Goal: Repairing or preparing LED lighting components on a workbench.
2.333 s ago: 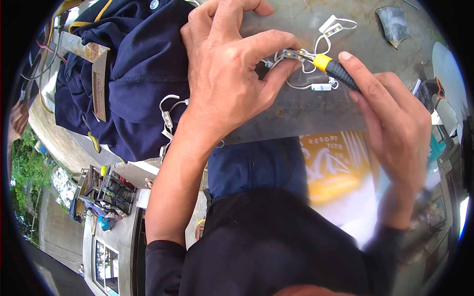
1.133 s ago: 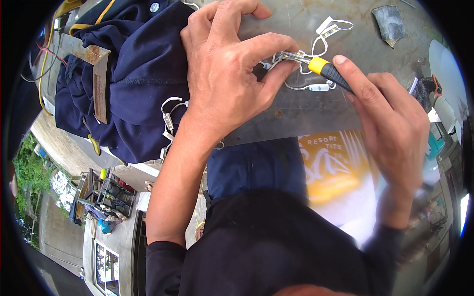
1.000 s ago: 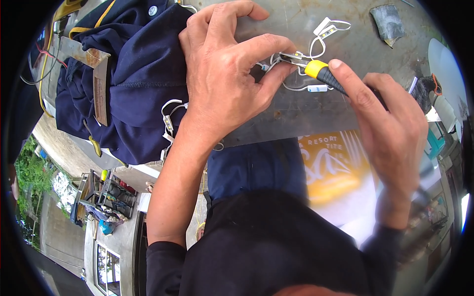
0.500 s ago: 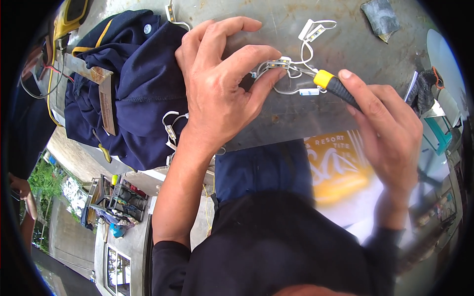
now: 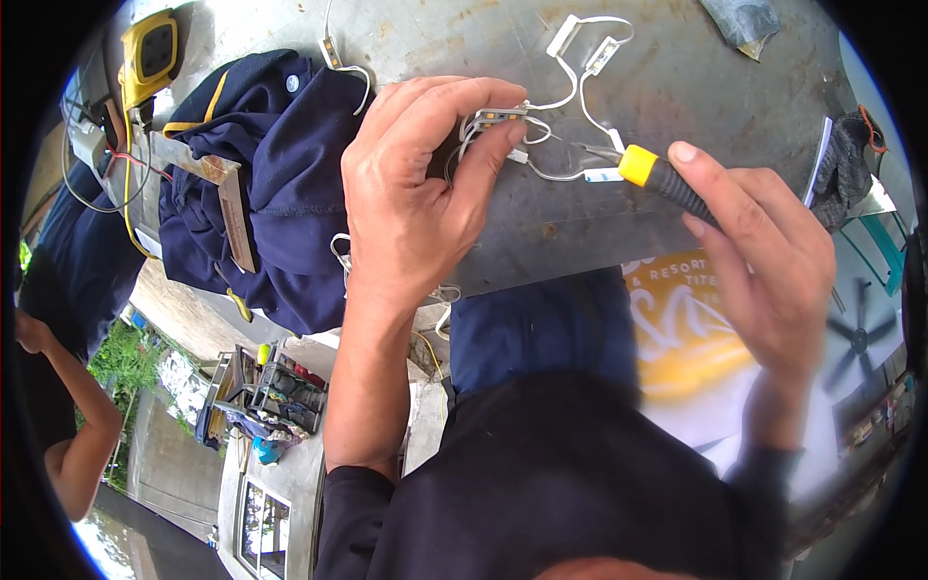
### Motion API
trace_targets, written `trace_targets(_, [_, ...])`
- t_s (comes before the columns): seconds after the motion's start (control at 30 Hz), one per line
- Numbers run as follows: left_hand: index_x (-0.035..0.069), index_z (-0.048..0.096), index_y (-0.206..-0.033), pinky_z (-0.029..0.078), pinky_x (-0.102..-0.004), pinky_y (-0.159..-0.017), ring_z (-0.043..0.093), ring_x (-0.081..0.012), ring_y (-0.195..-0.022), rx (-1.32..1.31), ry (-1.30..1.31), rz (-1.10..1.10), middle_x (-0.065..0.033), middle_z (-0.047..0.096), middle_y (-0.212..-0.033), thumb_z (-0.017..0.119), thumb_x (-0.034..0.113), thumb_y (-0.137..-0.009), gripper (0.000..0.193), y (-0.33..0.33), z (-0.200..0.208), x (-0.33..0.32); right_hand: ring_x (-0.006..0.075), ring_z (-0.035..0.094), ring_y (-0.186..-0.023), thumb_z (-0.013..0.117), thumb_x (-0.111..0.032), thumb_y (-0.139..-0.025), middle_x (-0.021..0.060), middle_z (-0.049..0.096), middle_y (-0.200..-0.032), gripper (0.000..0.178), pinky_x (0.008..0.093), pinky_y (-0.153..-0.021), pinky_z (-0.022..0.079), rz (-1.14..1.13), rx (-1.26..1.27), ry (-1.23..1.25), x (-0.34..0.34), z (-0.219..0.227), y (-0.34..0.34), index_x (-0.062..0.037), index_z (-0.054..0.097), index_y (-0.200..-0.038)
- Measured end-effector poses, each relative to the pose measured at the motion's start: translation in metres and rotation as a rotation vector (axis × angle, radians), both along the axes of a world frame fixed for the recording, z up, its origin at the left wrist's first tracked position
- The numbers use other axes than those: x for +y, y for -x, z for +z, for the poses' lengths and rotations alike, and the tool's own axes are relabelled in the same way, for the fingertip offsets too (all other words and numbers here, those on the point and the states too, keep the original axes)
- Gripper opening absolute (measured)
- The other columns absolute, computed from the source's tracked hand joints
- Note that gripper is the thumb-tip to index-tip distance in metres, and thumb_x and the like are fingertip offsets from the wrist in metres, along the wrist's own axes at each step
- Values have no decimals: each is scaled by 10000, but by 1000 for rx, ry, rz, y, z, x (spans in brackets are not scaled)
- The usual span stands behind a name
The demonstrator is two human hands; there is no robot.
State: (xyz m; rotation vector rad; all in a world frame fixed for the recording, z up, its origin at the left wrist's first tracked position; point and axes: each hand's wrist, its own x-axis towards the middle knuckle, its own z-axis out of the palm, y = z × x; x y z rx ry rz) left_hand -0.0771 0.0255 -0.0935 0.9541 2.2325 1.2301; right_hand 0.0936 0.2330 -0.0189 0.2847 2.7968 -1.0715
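My left hand (image 5: 425, 174) pinches a small LED module (image 5: 501, 117) between thumb and index finger, above the grey metal tabletop (image 5: 541, 217). Thin white wires loop from this module to others on the string. One linked LED module (image 5: 603, 56) lies farther off, and a white-cased module (image 5: 605, 175) lies close to the tool. My right hand (image 5: 759, 237) is closed around pliers (image 5: 657, 177) with a yellow and black grip. Their narrow metal tip points left toward the held module and stands apart from it, near the wire. The right palm side is hidden.
Dark blue cloth (image 5: 290, 184) is heaped at the left, with a wooden strip (image 5: 235, 222) on it. A yellow and black device (image 5: 152, 58) stands beyond. A grey scrap (image 5: 742, 24) lies far right. Another person's arm (image 5: 87, 416) shows at the left edge.
The pliers' tip was at the held module and is now apart from it. My left hand has drawn left with the module, which has turned, and the wires have shifted.
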Motion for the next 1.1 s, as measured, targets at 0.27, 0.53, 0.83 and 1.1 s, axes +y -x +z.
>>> trace_targets(0.27, [-6, 789, -1133, 526, -248, -866, 676, -119, -973, -86, 48, -83, -70, 746, -1086, 830, -88, -842, 305, 5, 1, -10, 243, 671, -783, 760, 169, -744, 151, 716, -952, 597, 320, -694, 536, -15, 42, 23, -3, -5, 2, 9, 722, -1319])
trace_targets(0.53, [82, 816, -1018, 472, -306, -690, 585, -183, -738, -189, -29, 51, -46, 754, -870, 850, -18, -757, 282, 1, -3, -6, 241, 659, -758, 769, 163, -727, 134, 699, -922, 613, 327, -664, 528, 1, 64, 23, -10, -8, 6, -8, 730, -1314])
trace_targets(0.83, [78, 814, -1031, 487, -326, -695, 605, -198, -750, -165, -51, 43, -47, 733, -834, 816, -41, -747, 308, 2, 1, -5, 220, 621, -712, 819, 99, -711, 84, 647, -868, 649, 344, -617, 504, 11, 144, -123, -22, -19, 9, -92, 747, -1327])
trace_targets(1.1, [79, 812, -1026, 510, -332, -715, 633, -212, -771, -122, 22, 17, -62, 756, -872, 808, -43, -743, 308, 2, 5, -3, 223, 615, -710, 829, 77, -710, 72, 639, -862, 657, 353, -624, 503, -6, 136, -155, -24, -22, 11, -124, 751, -1330])
